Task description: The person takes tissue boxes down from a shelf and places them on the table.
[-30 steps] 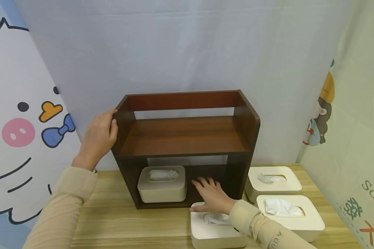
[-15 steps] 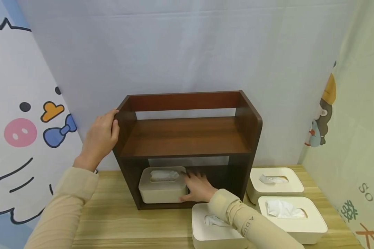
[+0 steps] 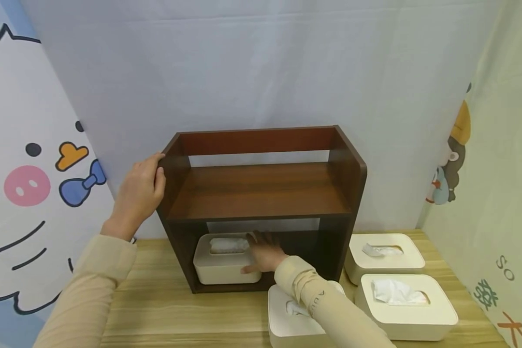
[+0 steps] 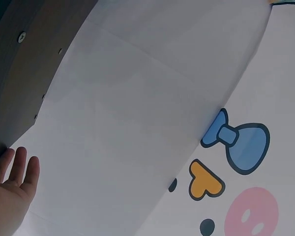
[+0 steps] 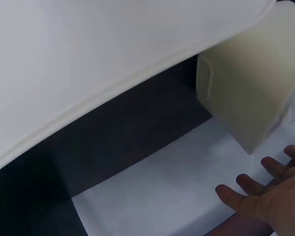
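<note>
My left hand (image 3: 140, 191) rests at the top of the left side panel of a dark brown wooden shelf (image 3: 261, 191). In the left wrist view, extended fingers (image 4: 19, 164) lie by that panel's outer face. A cream tissue box (image 3: 226, 263) with a tissue in its slot stands in the left part of the lower compartment. My right hand (image 3: 265, 251) is over its right end with fingers spread; contact is unclear. In the right wrist view, the fingers (image 5: 250, 186) are apart from the tissue box (image 5: 250, 83).
Below my right forearm, another cream tissue box (image 3: 296, 324) stands on the wood-grain table (image 3: 156, 309). Right of the shelf are two more, a rear tissue box (image 3: 384, 258) and a front tissue box (image 3: 409, 314). A pale cloth (image 3: 261, 63) hangs behind the shelf.
My right hand has moved left, from above the near tissue box to the one in the lower compartment. My left hand has stayed at the shelf's left panel.
</note>
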A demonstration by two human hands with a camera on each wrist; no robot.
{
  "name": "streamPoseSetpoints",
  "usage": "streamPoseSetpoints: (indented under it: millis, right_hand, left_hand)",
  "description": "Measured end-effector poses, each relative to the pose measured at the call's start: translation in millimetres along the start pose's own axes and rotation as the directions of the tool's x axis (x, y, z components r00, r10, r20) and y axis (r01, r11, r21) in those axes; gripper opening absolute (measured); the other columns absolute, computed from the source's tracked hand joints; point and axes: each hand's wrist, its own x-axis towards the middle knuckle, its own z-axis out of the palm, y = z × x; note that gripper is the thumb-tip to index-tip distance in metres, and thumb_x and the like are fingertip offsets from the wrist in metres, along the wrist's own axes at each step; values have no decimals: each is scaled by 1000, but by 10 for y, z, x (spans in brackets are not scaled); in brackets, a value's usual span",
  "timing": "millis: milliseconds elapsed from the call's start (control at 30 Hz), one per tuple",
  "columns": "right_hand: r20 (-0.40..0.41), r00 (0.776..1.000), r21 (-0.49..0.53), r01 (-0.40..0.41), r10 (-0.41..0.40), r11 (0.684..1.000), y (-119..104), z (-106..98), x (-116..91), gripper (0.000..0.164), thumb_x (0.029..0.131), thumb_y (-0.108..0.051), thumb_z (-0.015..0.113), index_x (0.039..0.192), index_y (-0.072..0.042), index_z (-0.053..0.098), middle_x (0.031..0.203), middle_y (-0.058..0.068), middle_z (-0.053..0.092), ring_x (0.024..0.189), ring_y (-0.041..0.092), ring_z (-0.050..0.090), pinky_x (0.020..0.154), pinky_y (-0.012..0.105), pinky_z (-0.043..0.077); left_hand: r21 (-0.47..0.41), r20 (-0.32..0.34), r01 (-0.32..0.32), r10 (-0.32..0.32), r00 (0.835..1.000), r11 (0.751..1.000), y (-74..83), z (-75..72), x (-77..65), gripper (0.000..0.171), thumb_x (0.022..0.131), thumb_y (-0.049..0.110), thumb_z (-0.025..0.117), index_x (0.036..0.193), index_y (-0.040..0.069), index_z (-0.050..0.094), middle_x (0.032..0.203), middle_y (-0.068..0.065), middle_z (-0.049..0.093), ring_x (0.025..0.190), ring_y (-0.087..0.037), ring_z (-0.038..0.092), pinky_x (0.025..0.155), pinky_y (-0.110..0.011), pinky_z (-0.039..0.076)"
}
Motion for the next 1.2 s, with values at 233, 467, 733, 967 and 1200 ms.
streamPoseSetpoints:
  millis: [233, 467, 733, 967, 1200]
  right_hand:
    - [17, 1000, -26, 5, -4, 1000, -10, 70, 119, 97, 67, -60, 69, 140, -9, 32, 143, 13, 32, 127, 40, 35, 99, 60, 32]
    - [58, 997, 0, -42, 42, 999, -32, 168, 197, 102, 66, -60, 70, 143, -9, 27, 149, 13, 23, 133, 42, 25, 102, 64, 24]
    - [49, 997, 68, -58, 55, 996, -86, 203, 250, 107, 62, -54, 77, 143, -8, 25, 149, 17, 21, 134, 44, 21, 103, 64, 23]
    - [70, 994, 59, -89, 85, 994, -147, 150, 245, 105, 62, -47, 80, 143, -7, 25, 148, 22, 20, 132, 48, 22, 104, 62, 25]
    - [149, 981, 58, -131, 121, 990, -212, 93, 234, 103, 67, -44, 76, 146, -10, 20, 150, 24, 14, 135, 49, 16, 108, 57, 22]
  left_hand:
    - [2, -9, 0, 0, 1000, 1000, -9, 7, -12, 36, 96, 13, 38, 126, -3, 49, 127, -24, 52, 105, -43, 51, 89, -55, 41]
    - [5, -21, -7, 7, 1000, 1000, -13, 27, -8, 36, 95, 13, 38, 125, -4, 49, 124, -24, 54, 104, -43, 52, 89, -55, 42]
    - [2, 0, 4, -4, 1000, 1000, -11, 8, -9, 37, 96, 14, 37, 127, -2, 48, 126, -23, 53, 105, -43, 51, 90, -55, 41]
    - [11, 1, 1, -1, 1000, 1000, -26, 18, 1, 37, 96, 15, 37, 127, -3, 48, 126, -23, 52, 106, -42, 50, 92, -54, 40]
    - [4, -5, 3, -3, 1000, 1000, -17, 15, 3, 39, 96, 17, 35, 127, -3, 48, 126, -24, 52, 107, -43, 50, 92, -54, 40]
